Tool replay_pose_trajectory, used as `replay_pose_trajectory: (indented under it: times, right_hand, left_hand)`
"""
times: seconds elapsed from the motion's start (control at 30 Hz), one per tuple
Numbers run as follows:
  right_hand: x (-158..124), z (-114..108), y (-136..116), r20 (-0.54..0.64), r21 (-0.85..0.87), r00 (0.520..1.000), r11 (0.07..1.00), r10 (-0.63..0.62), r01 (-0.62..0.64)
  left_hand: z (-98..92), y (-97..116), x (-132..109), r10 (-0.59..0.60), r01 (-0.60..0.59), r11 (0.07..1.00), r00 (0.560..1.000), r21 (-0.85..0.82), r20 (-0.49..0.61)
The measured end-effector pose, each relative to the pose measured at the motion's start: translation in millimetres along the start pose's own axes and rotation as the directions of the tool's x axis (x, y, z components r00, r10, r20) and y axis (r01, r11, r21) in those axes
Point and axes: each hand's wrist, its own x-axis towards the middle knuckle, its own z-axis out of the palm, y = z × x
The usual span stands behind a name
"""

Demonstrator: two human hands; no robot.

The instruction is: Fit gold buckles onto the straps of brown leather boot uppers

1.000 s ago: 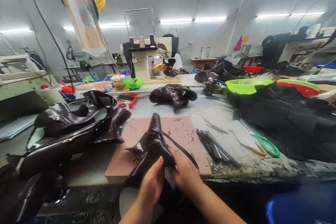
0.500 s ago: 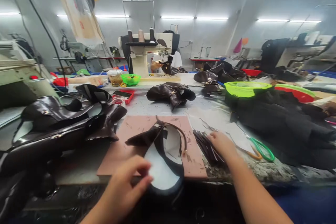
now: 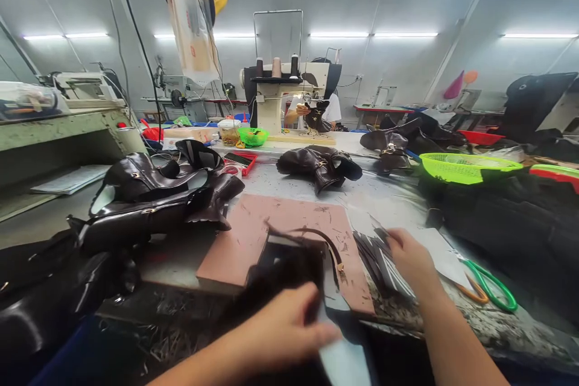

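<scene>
A dark brown boot upper (image 3: 280, 271) with a pale lining lies partly on the pink board and hangs over the table's front edge. My left hand (image 3: 294, 325) is closed on it, thumb and forefinger at the lining, though motion blurs the grip. A narrow brown strap (image 3: 332, 244) with a small gold fitting curves across the board behind the upper. To the right, my right hand (image 3: 409, 253) reaches over a fan of dark strips (image 3: 377, 265). Its fingers are pinched around the end of one strip.
Glossy dark boot uppers (image 3: 154, 217) are heaped at left, and another pair (image 3: 319, 166) lies beyond the pink board (image 3: 226, 253). Green-handled scissors (image 3: 493, 289) rest at right, near a lime basket (image 3: 470, 167) and black material. Across the table, a person's hand (image 3: 296, 111) works at a sewing machine.
My view has turned left. My left hand has moved rightward with the upper, whose dark side now folds over more of the lining. My right hand stays at the strips, fingers now pinching one.
</scene>
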Motion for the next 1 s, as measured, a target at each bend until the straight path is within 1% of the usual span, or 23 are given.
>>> replay_pose_trajectory:
  times: [0.03,0.07,0.1,0.13,0.17,0.23,0.27,0.33,0.4,0.43,0.5,0.57,0.6,0.67,0.7,0.77,0.8,0.83,0.87,0.9,0.93,0.97,1.0]
  right_hand:
    - [-7.9,-7.2,-10.3,-0.007,0.075,0.998,0.995,-0.067,0.068]
    - [-18.2,-14.3,-21.8,-0.024,0.193,0.987,0.968,-0.161,0.162]
    - [-30.6,-20.9,-34.0,-0.025,0.327,0.958,0.903,-0.287,0.280]
    - [-44.3,-26.7,-46.4,-0.026,0.432,0.916,0.822,-0.400,0.371]
    - [-58.4,-31.6,-58.6,-0.045,0.504,0.880,0.750,-0.472,0.428]
    - [-84.0,-38.0,-79.9,-0.083,0.576,0.806,0.631,-0.587,0.519]
    - [-93.9,-39.4,-88.1,-0.115,0.584,0.779,0.592,-0.617,0.555]
    - [-106.6,-39.1,-99.0,-0.168,0.568,0.735,0.545,-0.656,0.617]
    - [-111.2,-36.3,-103.6,-0.216,0.532,0.707,0.526,-0.674,0.664]
    - [-111.8,-34.7,-104.5,-0.240,0.505,0.690,0.519,-0.683,0.690]
    - [-112.5,-32.3,-105.6,-0.295,0.406,0.641,0.514,-0.709,0.756]
    - [-114.9,-31.5,-107.1,-0.357,0.253,0.572,0.514,-0.738,0.820]
    - [-117.1,-31.4,-108.3,-0.384,0.173,0.537,0.513,-0.751,0.841]
    - [-122.6,-30.8,-110.9,-0.421,0.053,0.484,0.512,-0.767,0.857]
    - [-125.2,-29.9,-112.2,-0.434,0.016,0.469,0.515,-0.769,0.857]
    - [-129.0,-26.8,-113.7,-0.462,-0.016,0.457,0.522,-0.760,0.853]
    - [-129.7,-25.0,-113.9,-0.481,-0.003,0.457,0.523,-0.748,0.852]
    - [-129.6,-23.5,-113.6,-0.497,0.039,0.473,0.526,-0.727,0.850]
    - [-128.8,-22.6,-112.7,-0.499,0.127,0.522,0.537,-0.692,0.834]
    - [-127.3,-22.8,-111.1,-0.478,0.268,0.612,0.560,-0.630,0.784]
    - [-125.4,-24.3,-108.4,-0.418,0.451,0.729,0.573,-0.542,0.684]
    - [-123.3,-27.3,-104.2,-0.316,0.644,0.840,0.550,-0.442,0.531]
    - [-121.4,-31.6,-98.1,-0.183,0.807,0.919,0.481,-0.349,0.343]
  left_hand:
    - [6.4,2.6,-3.9,0.034,-0.036,0.999,0.996,0.028,0.086]
    - [10.9,4.3,-7.3,0.060,-0.069,0.996,0.989,0.060,0.135]
    - [13.6,5.5,-9.8,0.077,-0.085,0.995,0.988,0.055,0.132]
    - [15.1,6.3,-11.3,0.087,-0.087,0.996,0.993,-0.009,0.075]
    - [15.8,6.9,-12.1,0.082,-0.082,0.991,0.997,-0.108,-0.010]
    - [17.1,8.3,-12.1,0.029,-0.080,0.945,0.986,-0.316,-0.162]
    - [18.2,9.2,-11.9,0.002,-0.086,0.919,0.977,-0.385,-0.213]
    - [21.1,10.5,-12.4,-0.015,-0.113,0.894,0.960,-0.433,-0.280]
    - [23.7,10.3,-14.0,0.008,-0.151,0.899,0.944,-0.410,-0.328]
    - [24.6,9.3,-15.0,0.034,-0.173,0.913,0.934,-0.368,-0.355]
    - [25.0,5.9,-17.2,0.111,-0.221,0.946,0.909,-0.238,-0.403]
    - [24.2,2.2,-18.8,0.167,-0.240,0.964,0.884,-0.116,-0.437]
    - [23.7,0.8,-19.3,0.174,-0.235,0.968,0.877,-0.084,-0.447]
    - [23.3,-0.4,-19.6,0.136,-0.204,0.974,0.878,-0.102,-0.459]
    - [23.6,-0.3,-19.4,0.102,-0.187,0.972,0.883,-0.143,-0.458]
    - [25.1,0.8,-18.5,0.031,-0.159,0.953,0.897,-0.257,-0.441]
    - [26.1,1.4,-17.7,-0.006,-0.146,0.934,0.906,-0.326,-0.422]
    - [26.8,1.8,-16.8,-0.038,-0.133,0.910,0.916,-0.392,-0.398]
    - [27.0,2.0,-15.9,-0.061,-0.121,0.886,0.927,-0.448,-0.370]
    - [26.4,1.7,-15.3,-0.079,-0.108,0.863,0.936,-0.494,-0.343]
    - [24.4,1.0,-15.0,-0.093,-0.099,0.842,0.942,-0.530,-0.323]
    - [20.9,-0.3,-15.6,-0.103,-0.099,0.823,0.942,-0.559,-0.319]
    - [15.6,-2.2,-17.1,-0.113,-0.108,0.805,0.938,-0.583,-0.329]
